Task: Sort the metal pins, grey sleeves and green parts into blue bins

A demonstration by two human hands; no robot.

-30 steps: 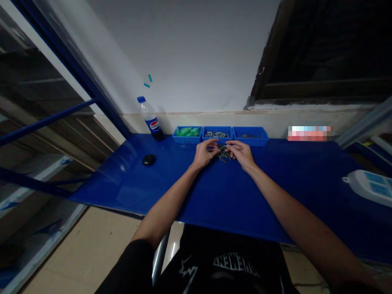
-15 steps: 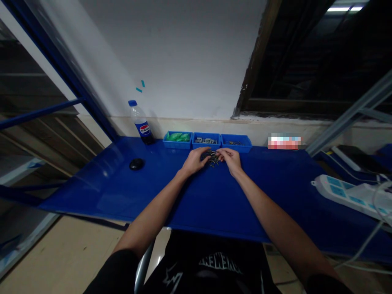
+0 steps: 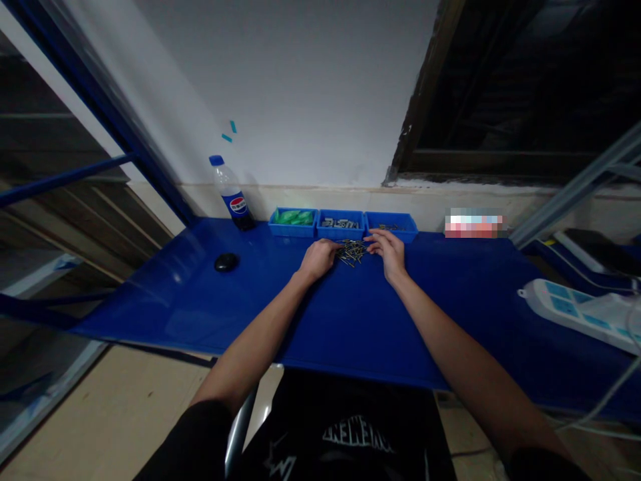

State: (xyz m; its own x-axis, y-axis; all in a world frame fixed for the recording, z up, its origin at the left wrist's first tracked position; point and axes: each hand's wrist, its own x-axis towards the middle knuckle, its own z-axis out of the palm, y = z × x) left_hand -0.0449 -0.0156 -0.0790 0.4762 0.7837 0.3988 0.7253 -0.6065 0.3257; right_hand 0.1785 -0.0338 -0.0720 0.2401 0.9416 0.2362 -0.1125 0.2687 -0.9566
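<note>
A small heap of dark metal screws (image 3: 351,251) lies on the blue table (image 3: 350,314), just in front of three blue bins. My left hand (image 3: 319,258) rests at the heap's left edge with its fingers curled toward the screws. My right hand (image 3: 388,247) lies at the heap's right side, fingers bent and touching the pile. What either hand pinches is too small to make out. The left bin (image 3: 293,222) holds green pieces, the middle bin (image 3: 341,224) holds pale metal parts, and the right bin (image 3: 391,226) holds dark parts.
A cola bottle (image 3: 230,194) stands at the back left by the wall. A black round object (image 3: 226,262) lies on the table's left part. A white power strip (image 3: 575,311) with a cable sits at the right. Blue shelf rails run along the left.
The camera shifted slightly. My hands have drawn a little apart, so more of the screw heap shows between them. They stay at the heap.
</note>
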